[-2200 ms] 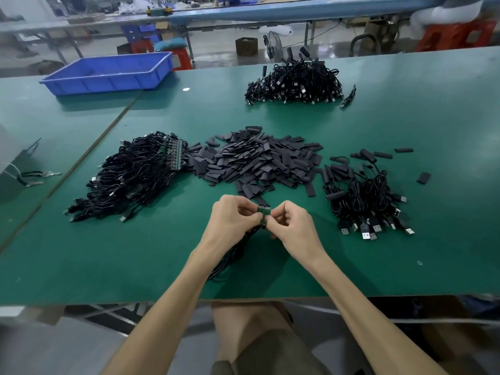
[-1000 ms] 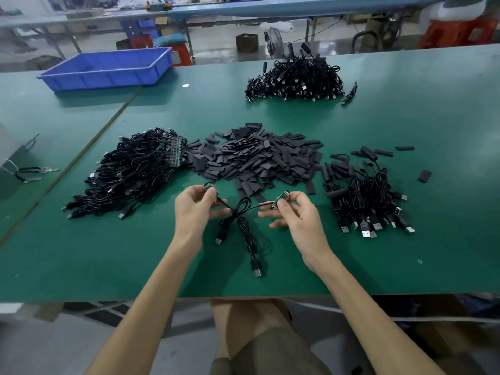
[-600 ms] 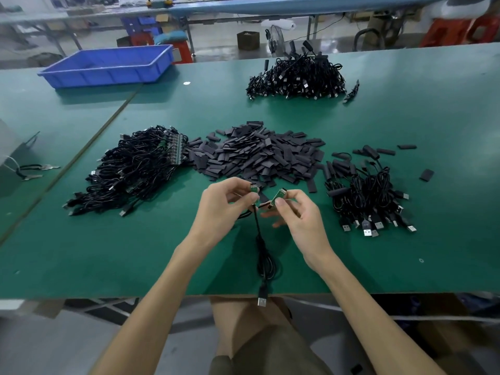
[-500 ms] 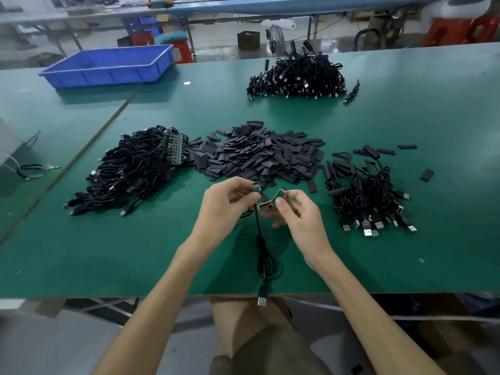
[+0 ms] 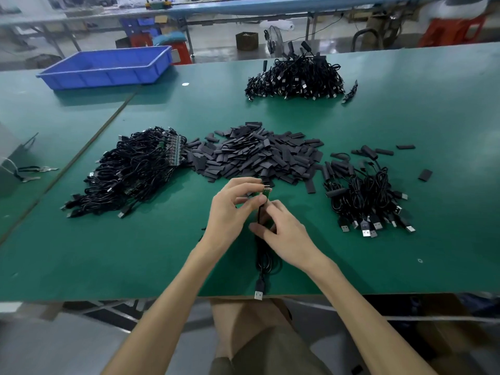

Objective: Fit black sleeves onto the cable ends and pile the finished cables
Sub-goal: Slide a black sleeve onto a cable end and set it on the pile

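Cable in hand: a thin black cable (image 5: 263, 263) with a small green circuit board (image 5: 266, 191) at its upper end and a black USB plug with a silver tip (image 5: 259, 291) at the other. It runs down from the hands to a loose coil at the middle of the near edge of the green worktop (image 5: 446, 117), and the plug sits right at that edge.
Left hand: the left hand (image 5: 230, 215) pinches the board end between thumb and fingertips.
Right hand: the right hand (image 5: 288, 235) has its fingers and thumb curled round the cable just below the board.
Sleeves: a heap of flat black sleeves (image 5: 257, 155) lies mid-worktop, just beyond the hands. None is on this board yet.
Handling: the cable is probably light and limp, and its cord will flop and tangle. It is best held by the stiff board's edges or by the cord right behind it. The bare board looks delicate. The sleeves look thin, soft and flattened, so the mouth likely needs pinching open first.
Piles: a pile of bare-ended black cables (image 5: 135, 171) lies towards the left edge and a pile of sleeved black cables (image 5: 362, 193) towards the right edge. Another black cable heap (image 5: 295, 77) lies near the far edge.
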Action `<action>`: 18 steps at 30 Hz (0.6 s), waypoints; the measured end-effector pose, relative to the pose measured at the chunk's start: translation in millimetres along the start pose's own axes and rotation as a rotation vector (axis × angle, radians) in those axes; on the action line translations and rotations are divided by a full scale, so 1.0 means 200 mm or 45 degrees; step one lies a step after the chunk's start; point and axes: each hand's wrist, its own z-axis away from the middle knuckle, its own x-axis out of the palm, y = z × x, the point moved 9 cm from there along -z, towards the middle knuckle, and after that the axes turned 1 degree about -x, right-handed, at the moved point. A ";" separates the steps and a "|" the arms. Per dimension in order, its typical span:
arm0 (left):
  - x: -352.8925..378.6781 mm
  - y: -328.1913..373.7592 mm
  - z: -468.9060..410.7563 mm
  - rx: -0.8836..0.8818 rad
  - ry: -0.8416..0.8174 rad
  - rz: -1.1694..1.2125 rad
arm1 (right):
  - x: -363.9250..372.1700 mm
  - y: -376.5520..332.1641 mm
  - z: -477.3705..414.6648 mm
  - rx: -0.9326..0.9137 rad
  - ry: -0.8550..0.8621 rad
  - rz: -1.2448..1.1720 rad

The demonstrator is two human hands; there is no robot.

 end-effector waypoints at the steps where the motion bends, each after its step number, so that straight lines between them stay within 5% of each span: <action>1: 0.01 -0.01 0.00 0.001 -0.017 -0.049 | -0.01 0.00 0.00 0.005 0.029 -0.083; 10: 0.02 -0.07 0.03 0.059 -0.188 -0.675 | -0.09 0.03 0.01 0.060 0.221 -0.505; 14: -0.08 -0.10 0.03 0.053 -0.053 -1.124 | -0.12 0.06 0.01 0.093 0.298 -0.644; 18: -0.14 -0.11 0.02 -0.040 0.052 -1.216 | -0.13 0.06 0.02 0.077 0.327 -0.647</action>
